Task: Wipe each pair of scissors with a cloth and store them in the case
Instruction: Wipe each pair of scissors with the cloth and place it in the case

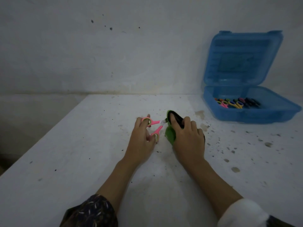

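Observation:
My left hand (141, 141) holds a pair of pink-handled scissors (155, 126) by its finger loops, handles spread apart, over the middle of the white table. My right hand (188, 136) grips a green and dark cloth (170, 135) wrapped round the blades, so only a short bit of metal shows at the pivot. The open blue plastic case (278, 115) stands at the back right, its lid leaning on the wall. Several coloured scissors (237, 103) lie inside it.
The white table (82, 153) is speckled with dark crumbs and brownish stains (200, 113), mostly on the right. Its left edge runs diagonally down to the left, with a drop beyond. A white wall rises directly behind the table.

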